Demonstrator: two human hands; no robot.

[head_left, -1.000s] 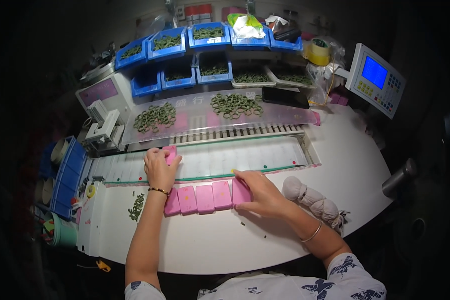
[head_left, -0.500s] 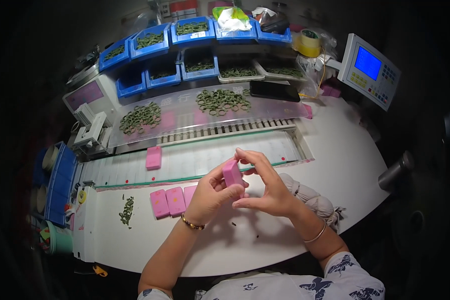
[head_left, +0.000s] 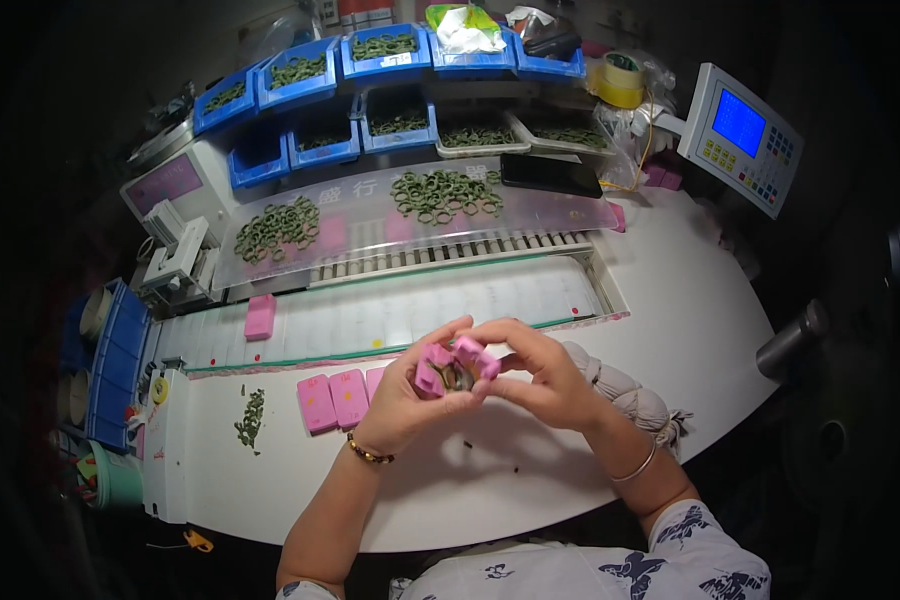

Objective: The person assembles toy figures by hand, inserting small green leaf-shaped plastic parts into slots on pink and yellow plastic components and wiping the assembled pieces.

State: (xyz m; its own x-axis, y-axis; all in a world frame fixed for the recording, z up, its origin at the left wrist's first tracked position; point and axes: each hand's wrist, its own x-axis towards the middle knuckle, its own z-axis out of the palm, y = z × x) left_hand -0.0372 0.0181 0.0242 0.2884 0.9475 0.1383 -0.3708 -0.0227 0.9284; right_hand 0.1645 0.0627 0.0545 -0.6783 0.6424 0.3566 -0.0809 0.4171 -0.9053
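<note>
Above the white table, both my hands hold a pink rubber mold [head_left: 432, 371] that is parted along its top. My left hand [head_left: 398, 402] wraps the left half. My right hand [head_left: 542, 382] pinches the other half between thumb and fingers and folds it back. Inside the gap is something dark and greenish, too small to make out. Beside my left hand lie several closed pink molds [head_left: 317, 404] in a row, partly covered by that hand. Another pink mold [head_left: 260, 317] sits on the pale slatted conveyor [head_left: 490, 302] beyond my hands.
Green rings [head_left: 444, 196] lie in piles on a clear sheet [head_left: 355, 236]. Blue bins [head_left: 387, 72] stand behind, near a black phone [head_left: 550, 177]. A control panel [head_left: 742, 140] is at right, a cloth bundle [head_left: 620, 398] by my right forearm, green scraps [head_left: 250, 421] at left.
The mold in my hands was closed and upright; now it is spread apart. My right hand, which stood off it, now grips one half. The mold on the conveyor has shifted left.
</note>
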